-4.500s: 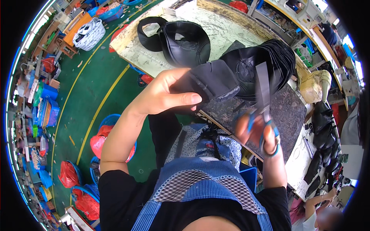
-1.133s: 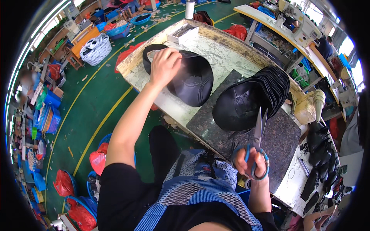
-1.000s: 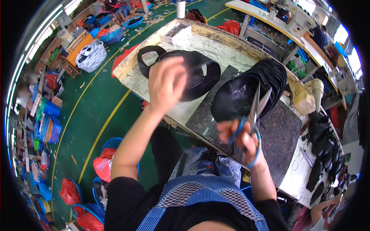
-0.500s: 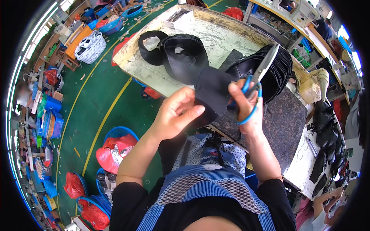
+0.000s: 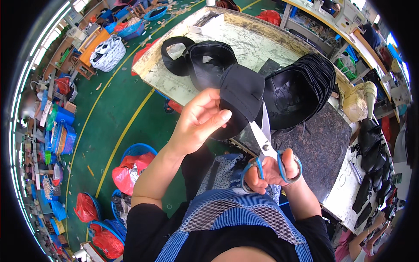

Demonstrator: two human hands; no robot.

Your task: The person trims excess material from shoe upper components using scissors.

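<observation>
My left hand [image 5: 196, 120] pinches a curved black stitched piece [image 5: 242, 89], like part of a shoe upper, between thumb and fingers. A line of stitching runs across its face. My right hand [image 5: 274, 169] has thumb and fingers through the blue handles of a pair of scissors [image 5: 265, 146]. Their metal blades are spread and point up, with the tips at the lower right edge of the black piece. Whether they touch a thread there is too small to tell. To the right stands a nested stack of black curved pieces [image 5: 312, 89]. More black pieces [image 5: 207, 54] lie behind my left hand.
The worn white table [image 5: 253, 39] carries a dark stone slab [image 5: 323, 139] and a small white box [image 5: 207, 22]. A beige machine part [image 5: 360, 98] juts in at the right. Left on the green floor stand blue baskets [image 5: 139, 148] with red bags. Another person's arms [image 5: 364, 236] show lower right.
My right hand has come down and turned the scissors from pointing up and away to pointing at the black piece, blades now spread. My left hand keeps its hold, the piece slightly turned.
</observation>
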